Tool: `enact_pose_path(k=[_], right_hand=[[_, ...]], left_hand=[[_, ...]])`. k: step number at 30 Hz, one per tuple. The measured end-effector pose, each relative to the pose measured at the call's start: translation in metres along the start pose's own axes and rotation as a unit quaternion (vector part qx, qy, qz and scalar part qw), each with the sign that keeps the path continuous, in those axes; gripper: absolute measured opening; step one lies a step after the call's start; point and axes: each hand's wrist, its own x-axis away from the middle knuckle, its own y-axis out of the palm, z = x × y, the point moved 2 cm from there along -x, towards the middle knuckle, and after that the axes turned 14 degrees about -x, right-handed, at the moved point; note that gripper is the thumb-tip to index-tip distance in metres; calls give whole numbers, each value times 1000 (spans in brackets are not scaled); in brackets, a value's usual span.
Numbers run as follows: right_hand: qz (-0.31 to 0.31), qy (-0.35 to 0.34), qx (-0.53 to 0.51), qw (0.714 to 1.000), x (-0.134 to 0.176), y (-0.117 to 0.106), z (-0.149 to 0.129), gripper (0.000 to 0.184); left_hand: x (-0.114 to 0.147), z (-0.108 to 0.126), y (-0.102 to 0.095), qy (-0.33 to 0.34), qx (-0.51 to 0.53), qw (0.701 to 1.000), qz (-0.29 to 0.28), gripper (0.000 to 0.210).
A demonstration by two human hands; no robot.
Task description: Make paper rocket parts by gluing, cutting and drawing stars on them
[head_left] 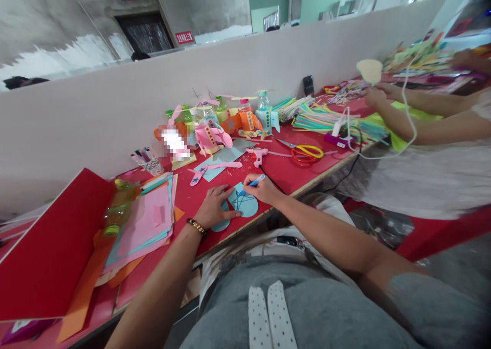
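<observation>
My right hand (263, 189) grips a blue marker pen (254, 181), its tip on a rounded light-blue paper piece (248, 207). Dark star-like lines are drawn on that piece. My left hand (216, 207) lies with fingers spread, pressing the paper's left side. Under its palm shows another light-blue paper piece (221, 223), partly hidden. Just beyond my hands lie a pink paper strip with dark stars (215, 169) and a pink glue gun (258, 155). Scissors with yellow and red handles (305, 152) rest farther right.
Decorated bottles (245, 118) stand along the partition (95, 103). Stacked coloured paper (143, 226), a green bottle (117, 208) and a red board (57, 246) are at left. Straws (322, 117) and a purple power strip (339, 140) lie right, near a co-worker's hands (378, 94) holding a pale cutout.
</observation>
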Motion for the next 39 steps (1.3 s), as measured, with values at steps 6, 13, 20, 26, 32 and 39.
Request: enact_pose_path(k=[6, 13, 20, 26, 32, 39], right_hand=[[9, 0, 2, 1000, 0, 1, 3, 10], [0, -2, 0, 1000, 1, 0, 2, 10], [0, -5, 1, 1000, 1, 1, 2, 10], [11, -8, 0, 1000, 0, 1, 3, 10], [4, -7, -2, 1000, 1, 1, 3, 10], [15, -8, 2, 1000, 0, 1, 3, 10]], left_hand=[[0, 0, 0, -3, 0, 1000, -7, 88], [0, -1, 2, 2, 2, 1000, -6, 89], [0, -1, 2, 2, 0, 1000, -2, 87], [0, -1, 2, -2, -3, 1000, -6, 90], [0, -2, 4, 0, -5, 1000, -4, 89], [0, -2, 4, 0, 0, 1000, -6, 89]])
